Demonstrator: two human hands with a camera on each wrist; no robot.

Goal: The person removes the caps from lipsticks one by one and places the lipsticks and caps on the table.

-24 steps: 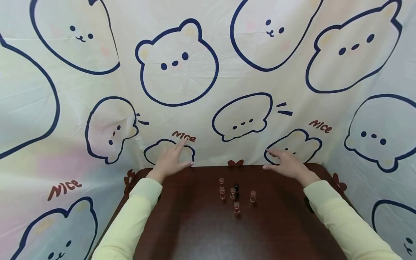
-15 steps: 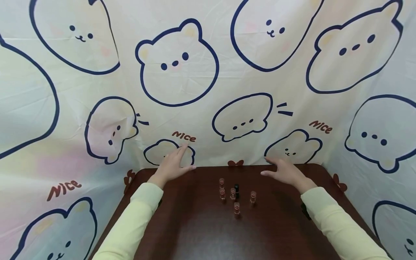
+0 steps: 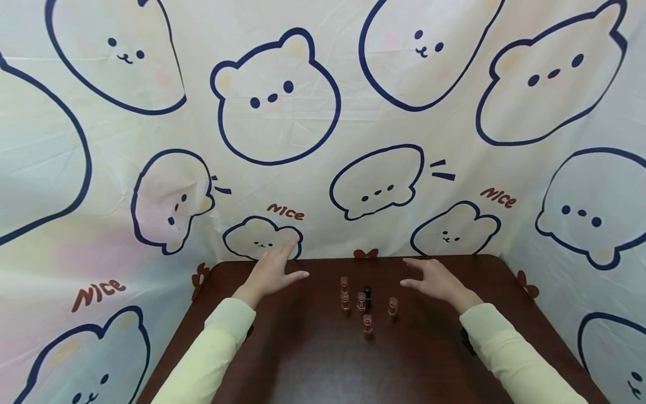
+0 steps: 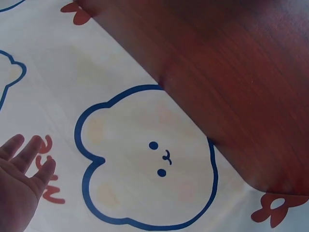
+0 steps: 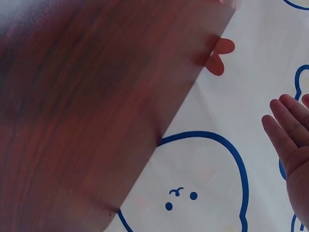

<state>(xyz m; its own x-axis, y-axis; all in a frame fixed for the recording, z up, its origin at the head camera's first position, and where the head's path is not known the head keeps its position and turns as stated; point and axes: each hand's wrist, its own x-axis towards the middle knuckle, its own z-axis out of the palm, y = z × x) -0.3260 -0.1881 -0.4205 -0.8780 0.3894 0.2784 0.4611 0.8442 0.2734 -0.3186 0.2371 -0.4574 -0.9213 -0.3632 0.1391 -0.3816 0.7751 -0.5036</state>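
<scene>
My left hand (image 3: pixel 270 272) hovers over the back left of the dark brown table (image 3: pixel 323 359), its fingers extended and its thumb apart. On the other side my right hand (image 3: pixel 438 282) hangs over the back right, fingers fairly straight, thumb spread. Neither holds anything. Between them stand several small clear, reddish vial-like pieces, including a front one (image 3: pixel 368 324), a right one (image 3: pixel 392 306) and a back left one (image 3: pixel 344 284). A slim black cylinder (image 3: pixel 367 295) stands upright close behind the middle piece (image 3: pixel 361 301). Both wrist views show spread fingers.
A pale cloth (image 3: pixel 272 134) printed with blue-outlined animal heads hangs behind the table and along both sides. The table's back edge meets it just beyond my hands. A dark band or device (image 3: pixel 467 341) shows at my right wrist.
Both hands have come down and slightly inward, toward the middle of the table. The small pieces have stayed where they were.
</scene>
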